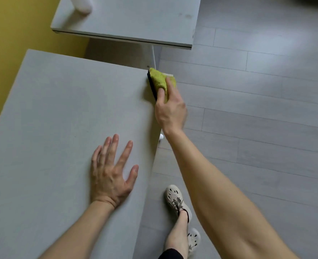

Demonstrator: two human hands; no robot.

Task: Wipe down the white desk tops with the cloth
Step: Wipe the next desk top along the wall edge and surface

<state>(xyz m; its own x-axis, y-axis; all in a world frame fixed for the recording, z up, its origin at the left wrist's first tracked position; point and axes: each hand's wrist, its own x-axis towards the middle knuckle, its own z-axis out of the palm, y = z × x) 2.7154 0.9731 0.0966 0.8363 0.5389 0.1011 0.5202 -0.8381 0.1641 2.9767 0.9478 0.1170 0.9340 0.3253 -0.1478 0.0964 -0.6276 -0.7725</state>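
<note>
Green cloth is gripped by the right hand against the desk edge; left hand is laid flat, fingers spread, nearer in.

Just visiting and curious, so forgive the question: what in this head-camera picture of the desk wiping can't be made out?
Head view only:
- A white object on the far desk: blurred, cut off by the top edge; unidentifiable.
- The cloth: partly covered by the right hand; its underside hidden.
- A small white thing below the near desk: mostly hidden by its edge.
- The smudges on the far desk: too faint to identify.
</note>
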